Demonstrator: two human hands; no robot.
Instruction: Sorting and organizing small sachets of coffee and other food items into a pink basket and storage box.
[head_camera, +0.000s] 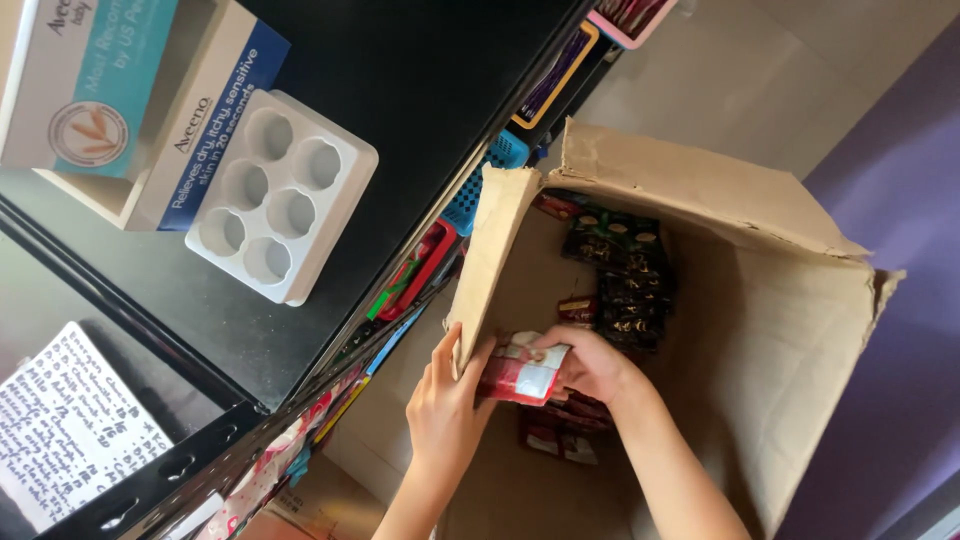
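Note:
A large open cardboard box (800, 330) stands on the floor, with dark and red sachet packets (625, 275) lying inside it. My left hand (445, 405) grips the box's near flap (490, 265) and touches a bundle of red and white packets (522, 372). My right hand (592, 362) reaches into the box and is closed on that same bundle, just above the other packets.
A black metal shelf unit (420, 100) stands to the left, holding a white tray with several round holes (280, 195), a white and blue display box (130, 100) and a handwritten paper (65, 430). Coloured baskets (480, 180) and packets fill lower shelves. A purple wall (900, 200) is on the right.

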